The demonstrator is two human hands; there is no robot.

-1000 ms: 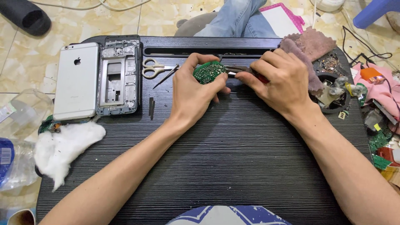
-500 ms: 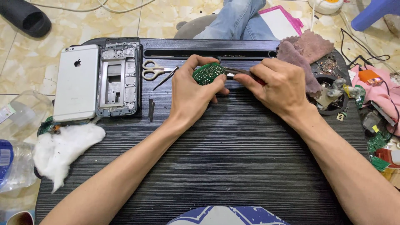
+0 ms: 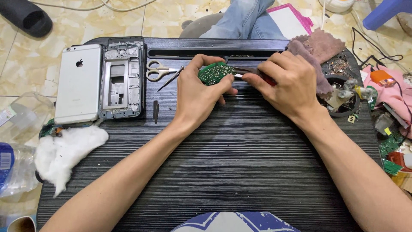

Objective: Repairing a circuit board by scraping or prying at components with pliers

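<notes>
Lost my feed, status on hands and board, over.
Left hand holds green circuit board. Right hand grips red-handled tool, tip at board edge. Scissors lie left, clear.

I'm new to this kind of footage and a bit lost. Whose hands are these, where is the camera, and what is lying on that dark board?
The camera sits on the person's head and looks down at their own two bare hands. The left hand holds a small green circuit board; the right hand grips a slim tool with red handles against it. On the black tray table lie a silver phone back, a bare phone frame, small scissors and white cotton wadding. A mauve cloth lies at the right.
</notes>
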